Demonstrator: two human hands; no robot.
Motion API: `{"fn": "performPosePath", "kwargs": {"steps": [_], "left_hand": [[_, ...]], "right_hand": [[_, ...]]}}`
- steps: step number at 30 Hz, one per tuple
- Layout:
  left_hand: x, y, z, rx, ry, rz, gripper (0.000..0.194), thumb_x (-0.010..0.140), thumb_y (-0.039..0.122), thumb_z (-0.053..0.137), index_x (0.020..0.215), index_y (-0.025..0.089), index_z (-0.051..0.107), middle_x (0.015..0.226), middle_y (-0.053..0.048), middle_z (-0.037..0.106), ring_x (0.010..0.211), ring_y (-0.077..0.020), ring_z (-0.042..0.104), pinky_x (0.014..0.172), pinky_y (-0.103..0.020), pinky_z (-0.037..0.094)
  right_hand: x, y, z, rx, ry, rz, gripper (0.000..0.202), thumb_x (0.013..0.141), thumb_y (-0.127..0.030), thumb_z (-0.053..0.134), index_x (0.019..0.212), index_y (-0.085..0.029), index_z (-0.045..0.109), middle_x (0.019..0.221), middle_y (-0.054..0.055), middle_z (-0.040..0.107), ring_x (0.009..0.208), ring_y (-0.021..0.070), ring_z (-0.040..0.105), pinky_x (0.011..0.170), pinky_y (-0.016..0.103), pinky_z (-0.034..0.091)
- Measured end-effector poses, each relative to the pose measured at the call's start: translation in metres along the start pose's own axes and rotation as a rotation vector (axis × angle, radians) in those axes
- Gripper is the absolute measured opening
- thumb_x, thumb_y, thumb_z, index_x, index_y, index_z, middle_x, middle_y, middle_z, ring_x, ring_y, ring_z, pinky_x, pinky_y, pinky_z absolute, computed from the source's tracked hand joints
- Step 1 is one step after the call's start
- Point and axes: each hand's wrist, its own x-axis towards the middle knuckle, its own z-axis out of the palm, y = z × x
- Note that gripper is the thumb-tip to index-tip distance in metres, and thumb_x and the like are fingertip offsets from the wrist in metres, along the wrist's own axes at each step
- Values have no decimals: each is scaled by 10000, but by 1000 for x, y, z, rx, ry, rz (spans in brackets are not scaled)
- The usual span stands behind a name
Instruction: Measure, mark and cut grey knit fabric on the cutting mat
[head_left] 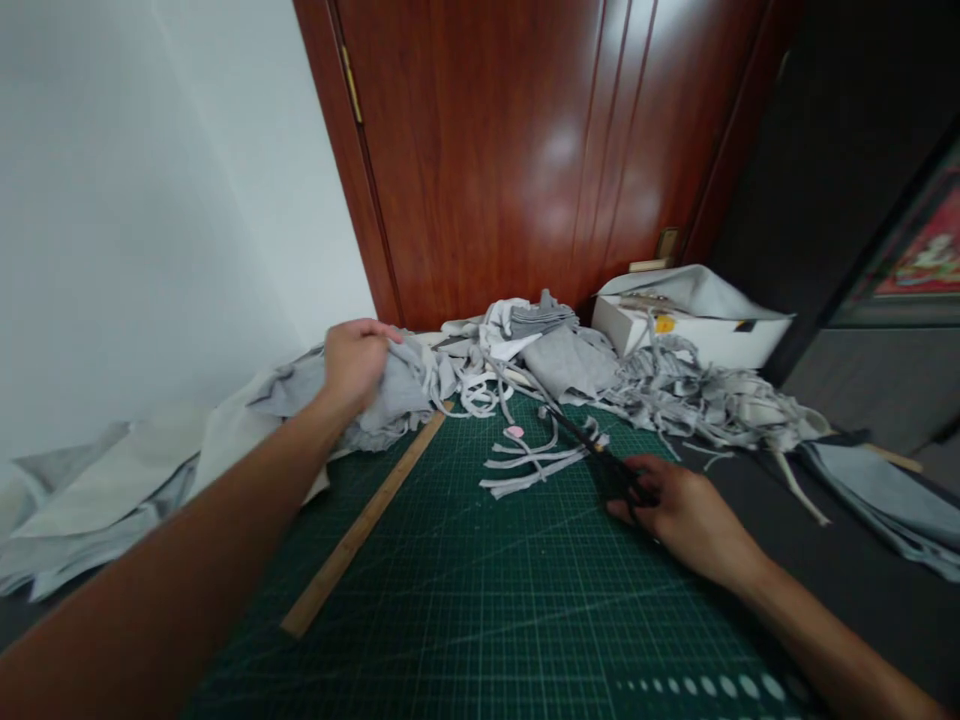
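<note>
My left hand is closed on a piece of grey cloth at the back left of the green cutting mat. In my right hand is a pair of dark scissors, its blades pointing up and left over the mat. Several thin grey fabric strips lie near the blades, with a small pink round piece beside them. A wooden ruler rests slantwise on the mat, below my left hand.
Folded cloth is heaped at the back, beside a tangle of strips. A white box stands behind the tangle. More fabric lies far left, against the wall. A brown door rises behind.
</note>
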Motion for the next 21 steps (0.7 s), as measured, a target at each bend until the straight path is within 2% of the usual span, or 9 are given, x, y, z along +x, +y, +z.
{"fn": "performPosePath", "kwargs": {"steps": [3,5,6,8,9,11,14,18,21], "left_hand": [[26,-8,-33,290,-11,-5,244,637,132,586,839,146,722,906,-94,705,921,-291,629,860,-413,470],[26,-15,-43,479,-40,-26,279,573,140,680,846,117,728,1222,-221,657,1224,-484,525,1015,-633,397],[21,-17,-42,550,-42,-19,367,574,157,702,936,105,731,1389,-280,560,1349,-562,403,1056,-738,305],[5,-21,-33,680,-102,51,503,660,261,727,1141,114,705,1557,-310,394,1470,-579,236,1097,-814,179],[-4,-21,-25,848,-174,123,560,736,354,691,1245,122,661,1572,-317,367,1483,-571,235,1083,-811,233],[-19,-21,-5,943,-363,218,595,805,447,643,1321,152,613,1501,-284,481,1389,-508,439,1068,-695,375],[-27,-22,21,892,-556,218,372,785,465,661,1018,175,684,1153,-195,717,1104,-382,661,957,-474,494],[-6,-29,26,805,-528,160,246,711,386,681,712,215,504,812,-103,687,991,-360,658,866,-418,477],[25,-41,10,684,-478,84,321,642,327,673,617,238,366,534,-18,481,958,-358,613,903,-445,427]], "right_hand": [[0,-2,0,6,2,7,571,771,-474,685,1231,-138,641,816,46,736,682,240,675,592,330,453],[1,-3,0,23,-7,19,556,770,-450,701,1229,-141,648,825,43,736,702,241,677,599,327,452],[1,-4,-1,32,-15,24,548,771,-440,708,1228,-145,650,830,40,738,714,241,680,605,324,453],[2,-5,-3,39,-34,31,537,774,-419,720,1233,-147,651,842,37,742,737,239,685,620,322,457],[2,-6,-4,37,-44,32,532,777,-407,727,1234,-146,650,846,36,743,748,239,687,630,322,460],[2,-8,-7,29,-59,33,520,783,-383,738,1235,-142,649,846,36,741,758,238,690,644,321,463],[2,-12,-9,40,-55,31,489,792,-345,749,1225,-139,652,834,36,736,745,231,689,637,314,464],[3,-14,-9,53,-22,33,493,778,-294,784,1227,-132,660,849,34,739,762,219,695,649,298,477],[5,-14,-10,42,-13,26,475,762,-269,815,1202,-144,686,827,16,733,744,203,687,623,282,461]]}}
